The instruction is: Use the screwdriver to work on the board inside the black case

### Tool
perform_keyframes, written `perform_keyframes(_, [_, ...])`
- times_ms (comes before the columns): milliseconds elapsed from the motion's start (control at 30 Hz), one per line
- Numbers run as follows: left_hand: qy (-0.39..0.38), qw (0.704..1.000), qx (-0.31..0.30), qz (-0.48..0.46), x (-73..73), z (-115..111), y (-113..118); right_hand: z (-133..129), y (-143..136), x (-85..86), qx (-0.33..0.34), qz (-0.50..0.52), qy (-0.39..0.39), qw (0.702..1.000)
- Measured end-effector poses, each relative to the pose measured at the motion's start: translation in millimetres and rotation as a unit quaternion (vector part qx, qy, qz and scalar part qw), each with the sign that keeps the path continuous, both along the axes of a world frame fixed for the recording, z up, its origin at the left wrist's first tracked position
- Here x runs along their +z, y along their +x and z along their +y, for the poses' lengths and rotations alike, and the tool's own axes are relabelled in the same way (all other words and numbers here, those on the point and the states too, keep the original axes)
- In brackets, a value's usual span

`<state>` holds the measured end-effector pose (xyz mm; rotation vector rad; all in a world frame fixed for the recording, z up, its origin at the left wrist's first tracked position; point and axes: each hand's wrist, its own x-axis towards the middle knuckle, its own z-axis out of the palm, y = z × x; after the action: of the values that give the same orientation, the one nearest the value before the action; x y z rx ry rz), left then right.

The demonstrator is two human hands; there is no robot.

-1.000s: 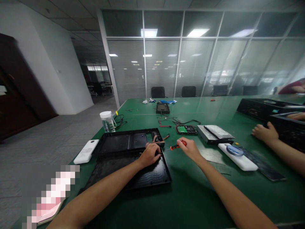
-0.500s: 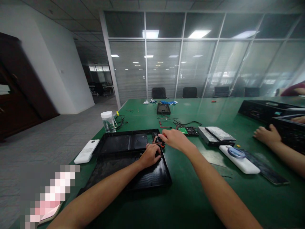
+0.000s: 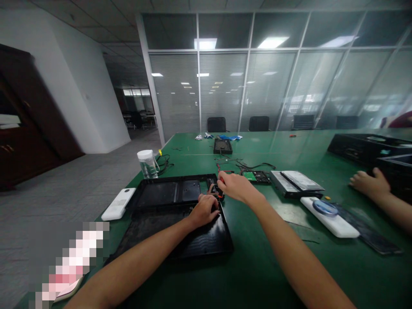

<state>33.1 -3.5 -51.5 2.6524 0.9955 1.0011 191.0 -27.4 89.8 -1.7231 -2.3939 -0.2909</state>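
Swung leftward and tipped from near level to nearly upright within the past second: red-and-black screwdriver (image 3: pixel 220 195), now at the right-hand end of the rear black tray (image 3: pixel 161 193), close to a bundle of wires (image 3: pixel 211 188). Gripped by the handle in the right hand (image 3: pixel 233 184), fingers folded around it. Unmoved just below, left hand (image 3: pixel 206 210) curled over the corner of the front black tray (image 3: pixel 206 241), thumb near the fingers; impossible to tell from this view anything pinched there, or the exact seat of the hidden tip. Chief risk, by the look of it: a slip of the tip through a slight lean or too little downward pressure, with left fingers right alongside and liable to a jab. Also possible: wires snagged by the shaft, being so near, or a tray skidding on the smooth green table (image 3: pixel 257 266) under a sideways push. Less pressing: a knock to the circuit board (image 3: pixel 249 176) just beyond.
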Motion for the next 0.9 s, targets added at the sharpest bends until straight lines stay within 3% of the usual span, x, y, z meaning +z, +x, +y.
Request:
perform_keyframes(667, [-0.006, 1.000, 0.007, -0.002, 2.5, -2.6, 0.9, -2.8, 10.1, 2.0, -0.045, 0.013, -0.063, 0.997])
perform_keyframes(900, [-0.011, 1.000, 0.013, 0.004, 3.3, -2.9, 1.4, -2.5, 11.9, 2.5, -0.011, 0.017, -0.062, 0.998])
